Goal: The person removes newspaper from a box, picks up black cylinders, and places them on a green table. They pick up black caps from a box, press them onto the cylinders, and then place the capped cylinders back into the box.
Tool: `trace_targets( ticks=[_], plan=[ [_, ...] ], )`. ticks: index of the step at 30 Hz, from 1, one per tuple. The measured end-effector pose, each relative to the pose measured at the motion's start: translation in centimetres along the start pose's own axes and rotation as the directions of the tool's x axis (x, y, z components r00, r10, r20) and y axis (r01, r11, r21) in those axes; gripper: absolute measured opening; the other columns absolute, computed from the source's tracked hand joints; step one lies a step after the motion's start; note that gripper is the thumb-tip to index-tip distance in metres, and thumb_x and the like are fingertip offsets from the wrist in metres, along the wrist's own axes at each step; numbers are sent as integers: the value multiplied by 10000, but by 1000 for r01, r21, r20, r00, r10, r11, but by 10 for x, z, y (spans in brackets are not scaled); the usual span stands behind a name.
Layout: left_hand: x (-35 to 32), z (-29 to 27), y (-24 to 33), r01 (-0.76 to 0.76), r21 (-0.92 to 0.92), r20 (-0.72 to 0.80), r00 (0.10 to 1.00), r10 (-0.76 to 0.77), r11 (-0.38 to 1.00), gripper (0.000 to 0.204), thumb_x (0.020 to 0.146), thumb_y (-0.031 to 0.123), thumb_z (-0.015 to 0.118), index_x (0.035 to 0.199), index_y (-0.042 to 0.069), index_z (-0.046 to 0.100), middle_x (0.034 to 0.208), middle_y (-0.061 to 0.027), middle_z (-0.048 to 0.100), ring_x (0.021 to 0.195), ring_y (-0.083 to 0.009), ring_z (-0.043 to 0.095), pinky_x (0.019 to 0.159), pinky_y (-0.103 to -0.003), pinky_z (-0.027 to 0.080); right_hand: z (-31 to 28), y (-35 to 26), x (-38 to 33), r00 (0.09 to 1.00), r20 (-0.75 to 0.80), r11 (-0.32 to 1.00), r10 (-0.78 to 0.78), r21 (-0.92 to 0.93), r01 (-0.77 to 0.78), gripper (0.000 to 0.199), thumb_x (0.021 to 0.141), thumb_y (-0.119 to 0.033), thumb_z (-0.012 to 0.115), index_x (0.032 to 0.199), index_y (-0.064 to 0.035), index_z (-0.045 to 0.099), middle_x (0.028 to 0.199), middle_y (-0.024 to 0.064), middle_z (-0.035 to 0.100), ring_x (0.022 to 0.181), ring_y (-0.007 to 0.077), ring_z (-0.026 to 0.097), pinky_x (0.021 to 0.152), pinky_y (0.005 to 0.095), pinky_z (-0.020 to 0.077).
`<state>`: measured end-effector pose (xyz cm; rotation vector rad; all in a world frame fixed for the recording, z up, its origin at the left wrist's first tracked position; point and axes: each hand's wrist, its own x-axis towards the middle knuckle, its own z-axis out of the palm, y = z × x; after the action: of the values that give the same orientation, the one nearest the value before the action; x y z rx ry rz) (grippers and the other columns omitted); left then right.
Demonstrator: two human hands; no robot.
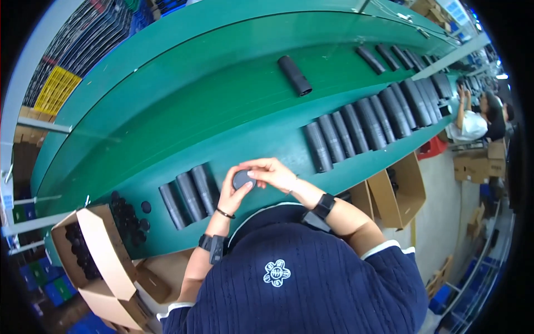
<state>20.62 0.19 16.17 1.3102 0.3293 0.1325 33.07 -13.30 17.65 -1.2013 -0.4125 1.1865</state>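
Note:
Above the green bench, my left hand (228, 191) is closed around a round dark cap (242, 179), its thumb along the near edge. My right hand (273, 173) pinches the far right side of the same cap. Whether a tube hangs beneath the cap is hidden by my fingers. To the left of my hands lie several ribbed black tubes (190, 196) side by side. A longer row of black tubes (367, 123) rests to the right.
Loose black caps (129, 220) are heaped at the bench's left end, beside an open cardboard box (104, 247) with more inside. A single black tube (295, 75) lies on the far green strip. Another cardboard box (397, 195) stands right. A co-worker (473, 119) sits at far right.

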Motion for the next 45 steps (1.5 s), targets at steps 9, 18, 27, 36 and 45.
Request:
trace_targets(
  ticks=[9, 18, 27, 36, 45],
  plan=[
    [23, -21, 5, 14, -530, -40, 998, -42, 848, 435, 818, 301, 607, 1127, 4, 532, 1096, -117, 581, 1048, -218, 545, 952, -368, 412, -16, 7, 14, 959, 78, 788, -272, -554, 269, 803, 716, -281, 773, 1411, -152, 390, 1289, 157, 466, 1185, 251, 460, 989, 376, 391],
    [19, -74, -21, 337, 932, -363, 840, 402, 136, 775, 768, 503, 680, 1316, 29, 405, 1187, -188, 493, 1057, -321, 488, 831, -422, 472, -85, -26, 84, 898, -278, 628, -341, -778, -3, 760, 684, -162, 722, 1302, -118, 282, 1008, 178, 557, 855, 295, 599, 740, 400, 490],
    [17, -62, -3, 606, 778, -605, 794, -59, 166, 943, 671, 171, 778, 1428, 58, 228, 1156, -202, 520, 1035, -336, 532, 832, -413, 501, -159, -19, 153, 723, -494, 236, -483, -868, -436, 690, 770, -212, 719, 1354, -228, 351, 1203, 226, 478, 1070, 403, 473, 865, 476, 430],
    [5, -39, 4, -60, 289, -23, 997, 70, 956, 766, 698, 0, 693, 1350, 70, 297, 1217, -98, 487, 1171, -191, 464, 983, -336, 383, 2, -8, 46, 992, 113, 996, 64, -69, -57, 364, 955, -267, 529, 1269, -88, 566, 925, -5, 510, 748, 75, 526, 661, 214, 457],
    [-13, -23, 0, -235, 411, 49, 971, 236, 881, 777, 691, 322, 794, 1291, 56, 378, 1262, -184, 452, 1171, -347, 449, 1029, -440, 326, 4, -3, 18, 999, -27, 990, 28, -137, -31, 380, 878, -129, 607, 1248, -53, 566, 1061, 28, 545, 866, 112, 541, 715, 233, 466]
  ],
)
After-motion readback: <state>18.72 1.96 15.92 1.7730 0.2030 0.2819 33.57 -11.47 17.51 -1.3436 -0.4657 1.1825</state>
